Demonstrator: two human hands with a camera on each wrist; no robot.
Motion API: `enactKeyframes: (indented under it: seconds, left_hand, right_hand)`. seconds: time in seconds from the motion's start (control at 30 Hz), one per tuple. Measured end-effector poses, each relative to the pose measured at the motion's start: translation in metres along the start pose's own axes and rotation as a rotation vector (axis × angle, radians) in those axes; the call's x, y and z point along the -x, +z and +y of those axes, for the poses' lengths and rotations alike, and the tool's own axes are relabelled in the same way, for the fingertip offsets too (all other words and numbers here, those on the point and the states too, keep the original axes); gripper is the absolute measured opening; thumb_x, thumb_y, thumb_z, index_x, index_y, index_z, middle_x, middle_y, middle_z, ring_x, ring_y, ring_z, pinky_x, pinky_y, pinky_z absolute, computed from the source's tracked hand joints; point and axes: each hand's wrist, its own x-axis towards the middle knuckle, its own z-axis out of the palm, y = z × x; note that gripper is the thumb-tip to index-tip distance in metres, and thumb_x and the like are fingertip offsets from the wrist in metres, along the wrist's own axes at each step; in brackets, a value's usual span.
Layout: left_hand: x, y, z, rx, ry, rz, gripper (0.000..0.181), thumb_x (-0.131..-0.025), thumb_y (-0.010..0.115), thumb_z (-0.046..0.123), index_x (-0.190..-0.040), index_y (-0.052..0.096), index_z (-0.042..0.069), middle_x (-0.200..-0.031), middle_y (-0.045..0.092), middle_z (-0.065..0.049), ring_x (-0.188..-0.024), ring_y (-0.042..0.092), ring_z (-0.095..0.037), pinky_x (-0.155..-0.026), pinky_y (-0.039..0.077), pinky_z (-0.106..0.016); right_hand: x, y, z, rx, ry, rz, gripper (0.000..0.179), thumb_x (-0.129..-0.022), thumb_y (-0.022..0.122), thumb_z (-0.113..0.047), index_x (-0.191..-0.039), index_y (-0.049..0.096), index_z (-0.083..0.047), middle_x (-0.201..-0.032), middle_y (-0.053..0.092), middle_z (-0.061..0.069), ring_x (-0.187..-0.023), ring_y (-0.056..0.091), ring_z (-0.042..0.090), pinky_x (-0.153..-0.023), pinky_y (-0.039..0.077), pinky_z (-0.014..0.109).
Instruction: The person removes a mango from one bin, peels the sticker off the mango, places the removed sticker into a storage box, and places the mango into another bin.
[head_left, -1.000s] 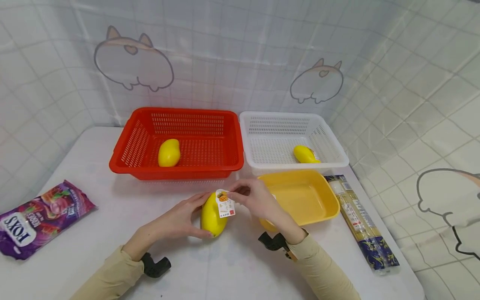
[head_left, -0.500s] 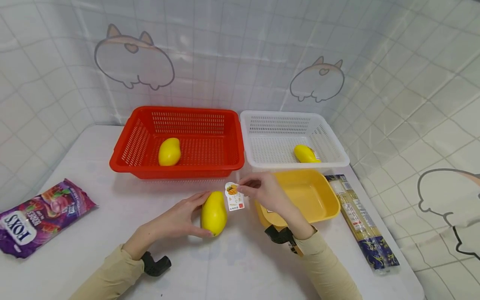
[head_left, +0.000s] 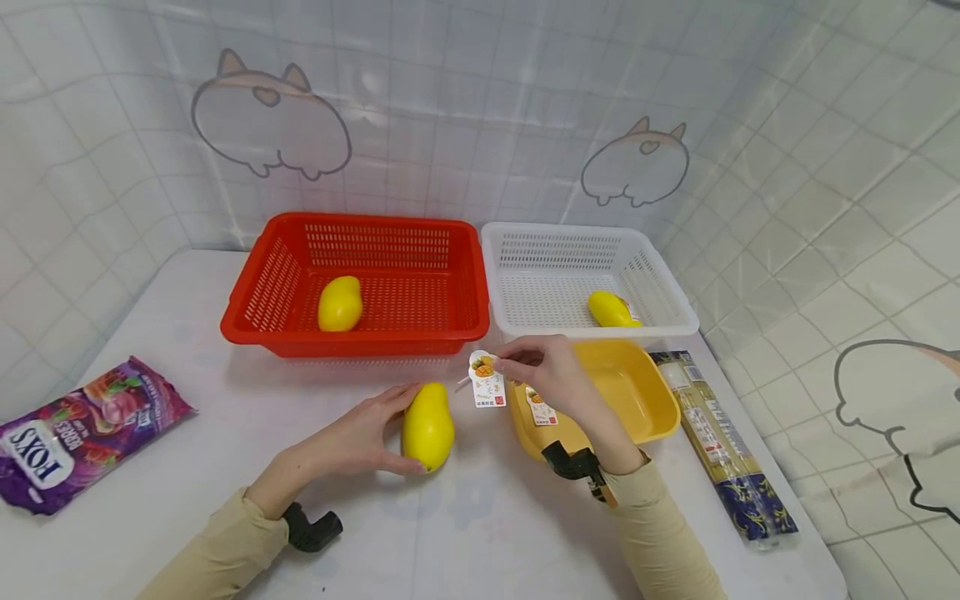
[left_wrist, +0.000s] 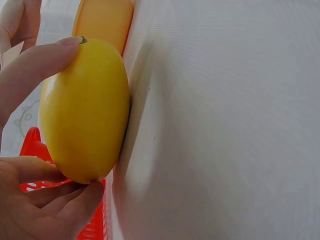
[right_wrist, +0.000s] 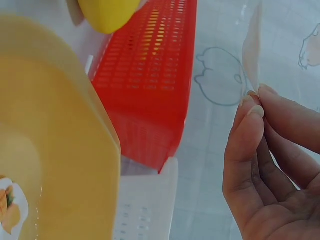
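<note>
A yellow mango (head_left: pixel 429 429) rests on the white table in the head view. My left hand (head_left: pixel 352 437) grips it from the left, the thumb at one end and the fingertips at the other, as the left wrist view shows. Between thumb and fingertips my right hand (head_left: pixel 553 377) pinches a white paper label (head_left: pixel 487 385) printed with a mango picture. The label hangs just right of the mango, near the left rim of the yellow tub (head_left: pixel 630 392). In the right wrist view the label appears nearly edge-on. A similar label (head_left: pixel 542 407) lies inside the tub.
Behind stand a red basket (head_left: pixel 375 342) holding a mango (head_left: pixel 340 304) and a white basket (head_left: pixel 525 292) holding a labelled mango (head_left: pixel 611 309). A purple FOX'S bag (head_left: pixel 90 433) lies at left, a long clear packet (head_left: pixel 720 442) at right. Patterned curtains surround the table.
My right hand has drawn the label off the front of the mango and moved right toward the yellow tub, uncovering the other label there. The left hand and mango have stayed in place.
</note>
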Motion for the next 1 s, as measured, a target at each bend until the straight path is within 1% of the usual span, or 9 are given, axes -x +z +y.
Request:
enactKeyframes:
  seconds: [0.13, 0.23, 0.37, 0.47, 0.6, 0.67, 0.73, 0.83, 1.0]
  left_hand:
    - [0.001, 0.001, 0.0, -0.003, -0.011, 0.004, 0.116, -0.067, 0.087, 0.056, -0.156, 0.032, 0.004, -0.159, 0.036, -0.013, -0.143, 0.039, -0.033, -0.117, 0.034, -0.055]
    - [0.002, 0.001, 0.0, -0.008, -0.014, 0.01, 0.116, -0.067, 0.087, 0.055, -0.156, 0.033, 0.003, -0.158, 0.037, -0.014, -0.143, 0.039, -0.034, -0.117, 0.033, -0.056]
    - [0.002, 0.0, 0.0, -0.016, -0.02, 0.007, 0.116, -0.067, 0.087, 0.056, -0.156, 0.032, 0.004, -0.159, 0.036, -0.014, -0.144, 0.038, -0.034, -0.117, 0.033, -0.056]
    - [0.002, 0.0, 0.0, -0.015, -0.022, 0.0, 0.117, -0.068, 0.086, 0.057, -0.156, 0.031, 0.005, -0.16, 0.035, -0.013, -0.144, 0.037, -0.034, -0.117, 0.033, -0.055]
    - [0.002, 0.0, 0.0, -0.003, -0.021, -0.005, 0.118, -0.068, 0.086, 0.057, -0.157, 0.03, 0.004, -0.161, 0.033, -0.014, -0.145, 0.037, -0.034, -0.117, 0.033, -0.055]
    - [0.002, 0.0, 0.0, 0.001, -0.023, -0.007, 0.118, -0.068, 0.087, 0.056, -0.157, 0.03, 0.003, -0.16, 0.033, -0.014, -0.145, 0.036, -0.035, -0.117, 0.032, -0.056]
    - [0.002, -0.001, 0.001, 0.003, -0.029, -0.011, 0.118, -0.068, 0.087, 0.056, -0.157, 0.029, 0.004, -0.161, 0.033, -0.014, -0.145, 0.036, -0.035, -0.117, 0.032, -0.056]
    - [0.002, -0.001, 0.001, 0.003, -0.036, -0.008, 0.118, -0.068, 0.087, 0.056, -0.157, 0.03, 0.004, -0.161, 0.033, -0.013, -0.146, 0.035, -0.034, -0.118, 0.032, -0.055]
    - [0.001, 0.001, 0.002, 0.003, -0.026, -0.004, 0.118, -0.068, 0.088, 0.055, -0.157, 0.03, 0.004, -0.161, 0.033, -0.012, -0.145, 0.036, -0.033, -0.118, 0.033, -0.054]
  right_hand:
    - [0.0, -0.004, -0.001, -0.001, 0.008, 0.007, 0.016, -0.089, 0.076, -0.015, -0.103, 0.077, -0.007, -0.086, 0.073, 0.005, -0.075, 0.067, 0.03, -0.07, 0.06, 0.036]
    - [0.001, -0.008, -0.001, -0.022, 0.009, 0.012, 0.017, -0.089, 0.076, -0.014, -0.103, 0.077, -0.005, -0.09, 0.074, 0.006, -0.075, 0.068, 0.026, -0.073, 0.061, 0.039]
    - [0.002, -0.015, 0.0, -0.034, 0.01, 0.022, 0.015, -0.088, 0.077, -0.013, -0.101, 0.077, -0.005, -0.088, 0.074, 0.007, -0.077, 0.068, 0.032, -0.076, 0.06, 0.05]
    - [0.003, -0.02, 0.002, 0.014, 0.008, 0.014, 0.014, -0.088, 0.077, -0.014, -0.099, 0.077, -0.005, -0.086, 0.074, 0.006, -0.08, 0.068, 0.038, -0.075, 0.061, 0.046]
    - [0.003, -0.027, 0.007, 0.102, -0.001, -0.016, 0.014, -0.089, 0.077, -0.015, -0.099, 0.076, -0.005, -0.088, 0.074, 0.006, -0.08, 0.069, 0.033, -0.071, 0.06, 0.031]
    - [0.003, -0.032, 0.009, 0.129, -0.002, -0.029, 0.013, -0.089, 0.076, -0.015, -0.098, 0.076, -0.005, -0.088, 0.073, 0.007, -0.077, 0.069, 0.029, -0.07, 0.06, 0.03]
    - [0.003, -0.036, 0.012, 0.148, -0.001, -0.042, 0.011, -0.089, 0.076, -0.014, -0.096, 0.076, -0.005, -0.086, 0.073, 0.007, -0.074, 0.068, 0.024, -0.069, 0.06, 0.033]
    - [0.003, -0.041, 0.015, 0.187, 0.008, -0.061, 0.008, -0.09, 0.075, -0.015, -0.092, 0.075, -0.007, -0.083, 0.072, 0.005, -0.071, 0.067, 0.022, -0.067, 0.06, 0.035]
    - [0.002, -0.049, 0.021, 0.256, 0.027, -0.104, 0.007, -0.09, 0.075, -0.014, -0.09, 0.074, -0.007, -0.08, 0.07, 0.004, -0.069, 0.063, 0.02, -0.064, 0.056, 0.028]
